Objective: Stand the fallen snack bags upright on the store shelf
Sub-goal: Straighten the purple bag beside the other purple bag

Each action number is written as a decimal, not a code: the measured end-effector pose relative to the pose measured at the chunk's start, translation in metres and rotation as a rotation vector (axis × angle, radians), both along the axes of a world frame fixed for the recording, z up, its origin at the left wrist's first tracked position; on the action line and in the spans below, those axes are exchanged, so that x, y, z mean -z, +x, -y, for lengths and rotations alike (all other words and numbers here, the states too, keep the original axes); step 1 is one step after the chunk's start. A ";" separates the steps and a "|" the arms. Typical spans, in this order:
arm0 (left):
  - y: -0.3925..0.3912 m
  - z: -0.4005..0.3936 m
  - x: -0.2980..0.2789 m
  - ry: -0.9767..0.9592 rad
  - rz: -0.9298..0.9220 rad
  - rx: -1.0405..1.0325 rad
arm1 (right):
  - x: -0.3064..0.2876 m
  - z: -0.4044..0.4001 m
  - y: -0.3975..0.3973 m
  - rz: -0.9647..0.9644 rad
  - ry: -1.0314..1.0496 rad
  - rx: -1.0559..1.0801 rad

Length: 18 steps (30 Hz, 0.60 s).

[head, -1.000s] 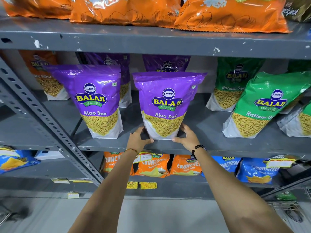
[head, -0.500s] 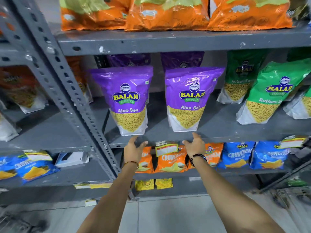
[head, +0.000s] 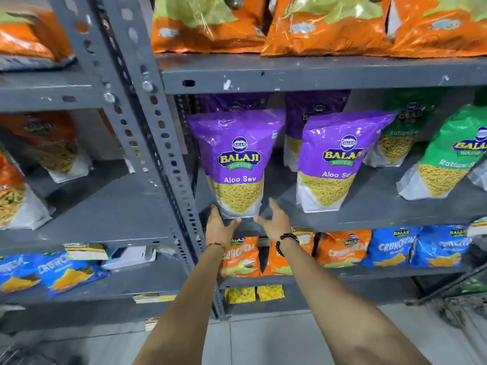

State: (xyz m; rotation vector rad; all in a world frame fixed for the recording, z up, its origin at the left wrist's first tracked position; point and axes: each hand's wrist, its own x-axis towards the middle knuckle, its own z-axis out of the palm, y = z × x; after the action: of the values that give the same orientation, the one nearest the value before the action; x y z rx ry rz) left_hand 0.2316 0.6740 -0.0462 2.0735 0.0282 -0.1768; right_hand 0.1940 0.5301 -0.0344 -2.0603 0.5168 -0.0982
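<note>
Purple left Aloo Sev bag (head: 238,164) now flanked by open hands, previously its neighbour.

A grey slotted post (head: 147,143) stands left of centre. Yellow tags (head: 254,293) hang low to its right. Pale floor tiles (head: 263,335) lie below its foot.

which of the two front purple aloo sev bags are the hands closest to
The left purple Aloo Sev bag, beside the upright post: both open hands flank its base, while the right purple bag stands apart.
</note>
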 end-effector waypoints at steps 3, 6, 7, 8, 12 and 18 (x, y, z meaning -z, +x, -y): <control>0.008 -0.001 0.004 0.020 -0.006 -0.022 | 0.004 0.001 0.010 -0.006 0.053 -0.013; 0.012 -0.003 0.008 0.044 -0.013 -0.017 | 0.008 0.003 0.015 0.000 0.078 -0.031; 0.012 -0.003 0.009 0.048 -0.011 -0.010 | 0.010 0.002 0.016 0.008 0.080 -0.041; 0.013 -0.003 0.010 0.047 -0.008 -0.005 | 0.011 0.001 0.016 0.016 0.076 -0.052; 0.010 0.000 0.009 0.005 0.014 -0.032 | 0.014 -0.002 0.016 0.041 0.033 -0.070; 0.009 0.003 0.005 -0.001 0.023 -0.047 | 0.012 0.000 0.017 0.075 0.033 -0.032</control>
State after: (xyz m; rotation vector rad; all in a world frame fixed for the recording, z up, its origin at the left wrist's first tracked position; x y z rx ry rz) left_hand 0.2409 0.6714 -0.0515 2.0719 0.0625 -0.1240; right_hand 0.2112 0.5303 -0.0468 -2.0234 0.4360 -0.1465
